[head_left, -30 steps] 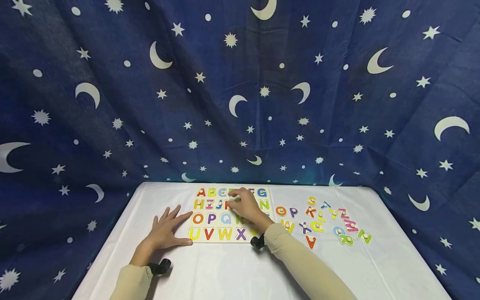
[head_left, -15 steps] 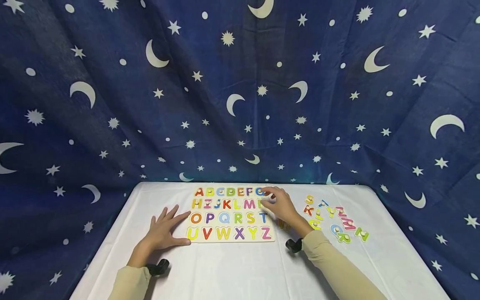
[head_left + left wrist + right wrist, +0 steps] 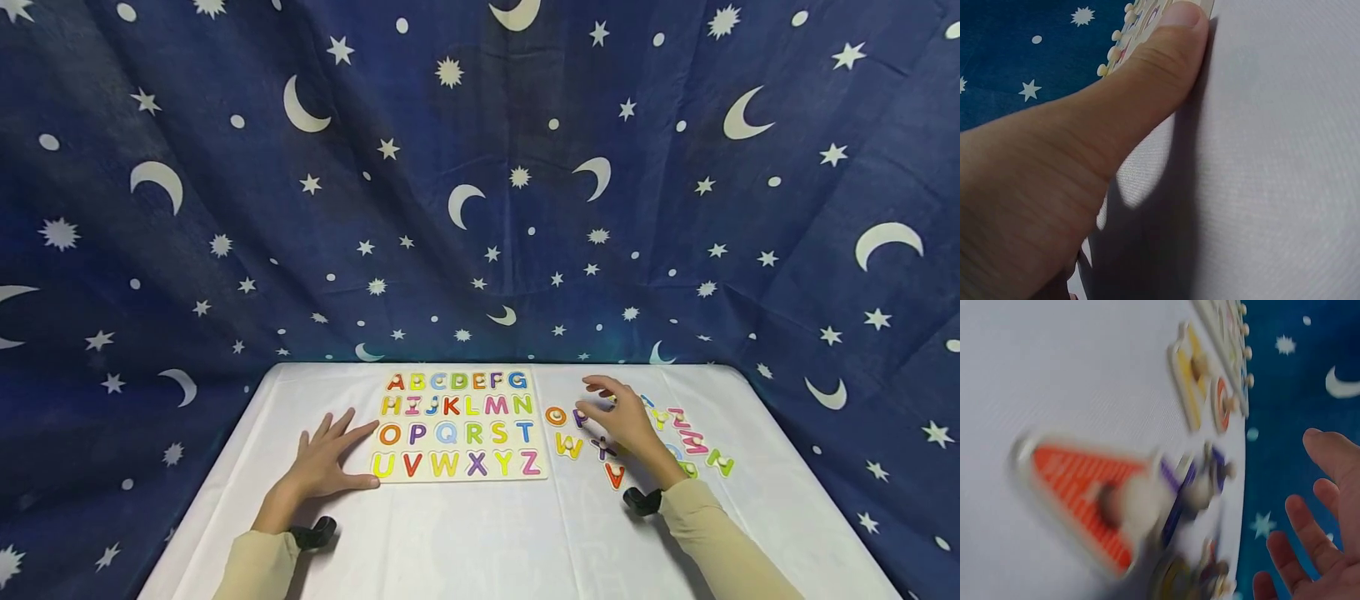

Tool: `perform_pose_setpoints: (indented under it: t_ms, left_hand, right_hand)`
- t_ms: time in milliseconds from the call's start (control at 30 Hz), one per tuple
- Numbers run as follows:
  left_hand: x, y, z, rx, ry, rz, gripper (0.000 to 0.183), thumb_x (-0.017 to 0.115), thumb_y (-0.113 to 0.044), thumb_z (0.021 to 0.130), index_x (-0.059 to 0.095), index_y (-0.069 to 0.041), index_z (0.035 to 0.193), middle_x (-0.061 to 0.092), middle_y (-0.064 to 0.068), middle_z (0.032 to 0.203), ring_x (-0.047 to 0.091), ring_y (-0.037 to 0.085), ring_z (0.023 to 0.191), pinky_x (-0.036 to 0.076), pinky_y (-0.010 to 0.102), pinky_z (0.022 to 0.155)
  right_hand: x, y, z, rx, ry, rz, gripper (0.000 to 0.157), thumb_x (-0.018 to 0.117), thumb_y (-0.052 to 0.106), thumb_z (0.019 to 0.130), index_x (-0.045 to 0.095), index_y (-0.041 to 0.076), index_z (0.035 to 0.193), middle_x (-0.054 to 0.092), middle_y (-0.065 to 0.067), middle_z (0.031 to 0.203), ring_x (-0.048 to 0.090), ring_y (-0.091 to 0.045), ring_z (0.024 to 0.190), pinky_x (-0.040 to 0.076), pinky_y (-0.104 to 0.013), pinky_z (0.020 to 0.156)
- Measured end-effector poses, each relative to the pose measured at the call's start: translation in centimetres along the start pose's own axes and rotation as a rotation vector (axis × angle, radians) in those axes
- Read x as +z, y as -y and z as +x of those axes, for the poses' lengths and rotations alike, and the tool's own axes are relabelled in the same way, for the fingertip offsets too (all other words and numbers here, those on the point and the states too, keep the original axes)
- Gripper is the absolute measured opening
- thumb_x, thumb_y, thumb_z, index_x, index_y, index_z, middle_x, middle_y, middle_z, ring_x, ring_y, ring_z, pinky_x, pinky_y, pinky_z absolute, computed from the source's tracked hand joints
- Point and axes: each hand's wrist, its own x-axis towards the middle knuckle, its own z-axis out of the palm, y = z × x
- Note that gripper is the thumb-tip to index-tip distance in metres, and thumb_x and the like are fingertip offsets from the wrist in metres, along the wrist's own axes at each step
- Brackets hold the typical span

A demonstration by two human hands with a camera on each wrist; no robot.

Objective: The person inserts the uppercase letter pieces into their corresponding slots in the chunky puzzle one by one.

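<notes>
A wooden alphabet board (image 3: 459, 419) lies on the white table. Knobbed letter pieces fill its top row and the start of the second; printed letters show in the other places. My left hand (image 3: 326, 458) is spread at the board's left side, thumb (image 3: 1172, 44) and a fingertip touching its edge. Over the loose letters on the right is my right hand (image 3: 626, 421), fingers loosely bent, holding nothing. Near its fingertips lie a purple P (image 3: 580, 418) and an orange O (image 3: 555, 416). The right wrist view shows a red V (image 3: 1072, 494) up close, blurred.
A yellow W (image 3: 568, 446) and a purple X (image 3: 602, 447) lie between board and right hand. Further right are a pink M (image 3: 694, 442), a green N (image 3: 720, 462) and several other letters, some hidden by the hand. A blue starry curtain (image 3: 420, 225) hangs behind the table.
My right hand has moved right, from over the board's upper rows to over the loose letters. My left hand has stayed at the board's left edge.
</notes>
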Motion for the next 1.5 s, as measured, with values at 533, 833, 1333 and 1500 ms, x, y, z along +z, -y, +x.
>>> perform_pose_setpoints:
  t_ms: [533, 833, 1333, 1500]
  left_hand:
    - [0.2, 0.2, 0.0, 0.012, -0.008, 0.008, 0.105, 0.086, -0.071, 0.062, 0.055, -0.022, 0.150, 0.031, 0.028, 0.162, 0.015, 0.061, 0.148, 0.007, 0.087, 0.107]
    - [0.3, 0.1, -0.1, 0.002, 0.002, 0.015, 0.106, 0.086, -0.071, 0.061, 0.055, -0.022, 0.150, 0.031, 0.027, 0.163, 0.015, 0.061, 0.148, 0.007, 0.086, 0.108]
    - [0.4, 0.4, 0.1, -0.006, 0.007, 0.001, 0.106, 0.085, -0.073, 0.061, 0.055, -0.023, 0.150, 0.029, 0.026, 0.164, 0.013, 0.060, 0.149, 0.004, 0.085, 0.109]
    - [0.4, 0.5, 0.1, -0.007, -0.004, 0.004, 0.106, 0.085, -0.072, 0.061, 0.055, -0.023, 0.150, 0.029, 0.026, 0.164, 0.013, 0.060, 0.149, 0.004, 0.085, 0.109]
  right_hand:
    - [-2.4, -4.4, -1.6, 0.099, -0.008, -0.123, 0.041, 0.085, 0.021, 0.087, 0.073, 0.002, 0.121, 0.069, -0.023, 0.121, 0.064, -0.044, 0.114, 0.049, -0.060, 0.100]
    - [-1.8, -5.2, -1.9, 0.074, -0.022, -0.158, 0.027, 0.083, 0.010, 0.086, 0.077, -0.002, 0.109, 0.073, -0.023, 0.111, 0.065, -0.045, 0.111, 0.047, -0.060, 0.101]
    - [-1.6, -4.6, -1.6, 0.170, -0.052, -0.178, 0.020, 0.078, 0.010, 0.089, 0.078, -0.002, 0.104, 0.072, -0.017, 0.101, 0.065, -0.034, 0.094, 0.054, -0.050, 0.085]
    - [-1.5, -4.6, -1.5, 0.169, -0.050, -0.180, 0.021, 0.078, 0.011, 0.089, 0.078, -0.002, 0.104, 0.071, -0.017, 0.101, 0.065, -0.034, 0.094, 0.053, -0.050, 0.085]
